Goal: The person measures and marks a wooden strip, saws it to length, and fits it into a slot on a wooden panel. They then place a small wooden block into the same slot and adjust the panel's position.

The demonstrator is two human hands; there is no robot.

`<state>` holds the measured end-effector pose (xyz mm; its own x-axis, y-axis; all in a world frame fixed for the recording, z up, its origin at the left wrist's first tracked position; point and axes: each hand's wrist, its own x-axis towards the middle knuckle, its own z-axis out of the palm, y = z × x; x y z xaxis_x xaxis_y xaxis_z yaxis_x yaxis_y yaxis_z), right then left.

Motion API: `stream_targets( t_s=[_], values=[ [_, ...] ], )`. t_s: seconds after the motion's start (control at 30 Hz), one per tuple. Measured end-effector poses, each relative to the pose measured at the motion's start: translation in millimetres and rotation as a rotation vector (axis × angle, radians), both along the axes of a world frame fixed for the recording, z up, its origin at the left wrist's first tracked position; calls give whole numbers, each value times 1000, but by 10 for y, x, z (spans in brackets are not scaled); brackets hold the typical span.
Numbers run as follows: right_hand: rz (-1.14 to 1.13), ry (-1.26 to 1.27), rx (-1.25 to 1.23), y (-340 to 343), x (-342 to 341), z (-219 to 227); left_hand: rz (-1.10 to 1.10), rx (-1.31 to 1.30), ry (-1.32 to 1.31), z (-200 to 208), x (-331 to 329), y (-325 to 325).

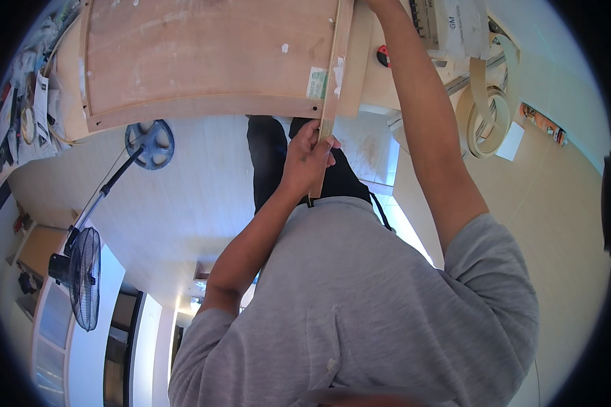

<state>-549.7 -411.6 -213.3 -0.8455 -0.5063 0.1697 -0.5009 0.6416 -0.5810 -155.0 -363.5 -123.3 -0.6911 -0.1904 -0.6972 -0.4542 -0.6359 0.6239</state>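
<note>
A wooden panel [204, 61] with a raised frame lies on the worktable in front of me. Along its right border runs a long, thin wooden strip [329, 105], whose near end sticks out past the panel's front edge toward my waist. My left hand [309, 159] is closed around that overhanging end, thumb and fingers wrapped about it. At the top rim of the view, my right hand [385, 4] reaches to the far side, near the strip's far part. Its fingers are cut off by the picture's edge, so whatever it touches is hidden.
Right of the panel lie a small red and black tool [383, 55], a plastic-wrapped package [460, 27] and a coil of pale edge banding [485, 129]. Bags and papers [30, 112] crowd the left side. A standing fan [86, 278] is on the floor at left.
</note>
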Motion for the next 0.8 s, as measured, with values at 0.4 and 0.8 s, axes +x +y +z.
stream_targets(
  t_s=[0.4, 0.8],
  values=[
    [-20, -55, 21, 0, 14, 53, 20, 16, 16, -3, -20, -8],
    [14, -57, 29, -3, -6, 81, -15, -178, -72, 12, -134, 22]
  ],
)
